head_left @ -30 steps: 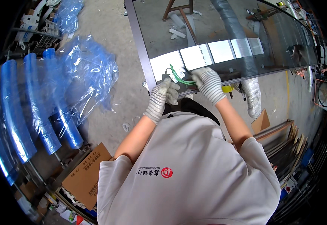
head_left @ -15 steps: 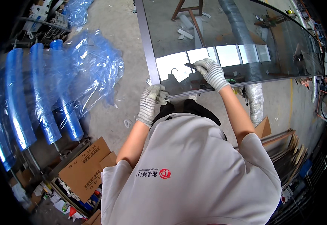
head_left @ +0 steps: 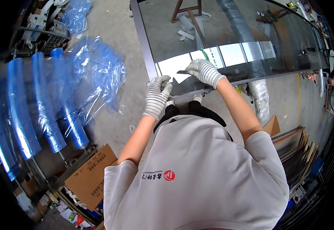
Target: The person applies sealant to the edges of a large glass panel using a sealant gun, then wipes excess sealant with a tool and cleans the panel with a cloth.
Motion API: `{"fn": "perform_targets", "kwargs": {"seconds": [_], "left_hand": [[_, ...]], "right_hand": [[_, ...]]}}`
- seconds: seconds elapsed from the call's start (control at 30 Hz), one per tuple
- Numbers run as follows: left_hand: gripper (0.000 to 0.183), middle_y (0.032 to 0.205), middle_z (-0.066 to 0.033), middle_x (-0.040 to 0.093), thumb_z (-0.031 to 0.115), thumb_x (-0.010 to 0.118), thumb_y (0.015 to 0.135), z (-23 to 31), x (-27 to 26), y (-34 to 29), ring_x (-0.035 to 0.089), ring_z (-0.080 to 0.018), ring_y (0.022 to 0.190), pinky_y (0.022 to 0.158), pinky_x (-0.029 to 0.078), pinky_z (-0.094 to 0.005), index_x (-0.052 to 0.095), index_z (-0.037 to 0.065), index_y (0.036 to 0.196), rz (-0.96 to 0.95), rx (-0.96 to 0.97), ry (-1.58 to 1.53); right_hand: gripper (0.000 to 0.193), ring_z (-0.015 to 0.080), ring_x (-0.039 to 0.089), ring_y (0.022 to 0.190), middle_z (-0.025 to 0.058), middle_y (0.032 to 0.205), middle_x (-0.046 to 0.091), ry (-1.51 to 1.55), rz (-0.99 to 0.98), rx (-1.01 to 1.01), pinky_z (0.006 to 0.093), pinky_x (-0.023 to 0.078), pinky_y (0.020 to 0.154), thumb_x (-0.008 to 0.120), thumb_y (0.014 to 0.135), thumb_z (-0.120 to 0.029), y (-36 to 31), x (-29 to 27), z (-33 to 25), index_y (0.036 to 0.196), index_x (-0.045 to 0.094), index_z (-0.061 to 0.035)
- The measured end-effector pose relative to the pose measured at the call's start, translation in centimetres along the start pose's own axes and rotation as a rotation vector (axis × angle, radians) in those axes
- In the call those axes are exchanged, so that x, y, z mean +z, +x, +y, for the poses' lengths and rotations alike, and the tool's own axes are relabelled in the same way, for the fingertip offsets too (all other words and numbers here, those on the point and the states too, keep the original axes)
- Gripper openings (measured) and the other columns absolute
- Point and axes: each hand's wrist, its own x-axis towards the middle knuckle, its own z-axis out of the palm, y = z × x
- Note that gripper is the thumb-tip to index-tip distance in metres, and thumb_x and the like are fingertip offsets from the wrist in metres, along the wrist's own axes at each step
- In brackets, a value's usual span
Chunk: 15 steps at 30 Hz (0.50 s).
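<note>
Two gloved hands on glass panel (head_left: 228,34) near its lower left corner. Left hand (head_left: 157,96) grips frame edge (head_left: 146,50); right hand (head_left: 203,72) pinches thin dark strip (head_left: 183,72) against glass. Cardboard box (head_left: 92,174) lower left, contents unclear. Blue-wrapped tubes (head_left: 40,99), loose plastic film (head_left: 94,73) on concrete floor (head_left: 109,126).

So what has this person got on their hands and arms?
Both the left hand and the right hand wear knitted work gloves, white flecked with grey, with ribbed cuffs that end at the wrists. The forearms are bare below the short sleeves of a loose light grey T-shirt, which carries a small red round emblem on the back. No watch or jewellery shows.
</note>
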Motion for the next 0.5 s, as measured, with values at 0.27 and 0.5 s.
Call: {"fn": "perform_targets", "kwargs": {"seconds": [0.27,0.5], "left_hand": [[0.020,0.091,-0.0101,0.060,0.016,0.065,0.073,-0.3,3.3,5.6,0.056,-0.0282,0.089,0.079,0.045,-0.0387,0.066,0.010,0.092,-0.136,0.506,0.772],[0.011,0.085,-0.0117,0.059,0.016,0.055,0.079,0.1,4.4,8.0,0.057,-0.0302,0.084,0.077,0.046,-0.0403,0.063,0.010,0.074,-0.290,0.508,1.025]], "right_hand": [[0.016,0.0274,0.061,0.078,0.0120,0.083,0.063,0.351,0.321,0.276,0.0360,0.049,0.072,0.063,0.081,-0.017,-8.4,-0.3,1.6,0.092,0.067,-0.0062],[0.015,0.0265,0.062,0.074,0.0079,0.082,0.064,0.144,0.548,0.350,0.0351,0.049,0.068,0.063,0.079,-0.023,-8.7,1.3,1.7,0.089,0.068,-0.0127]]}}
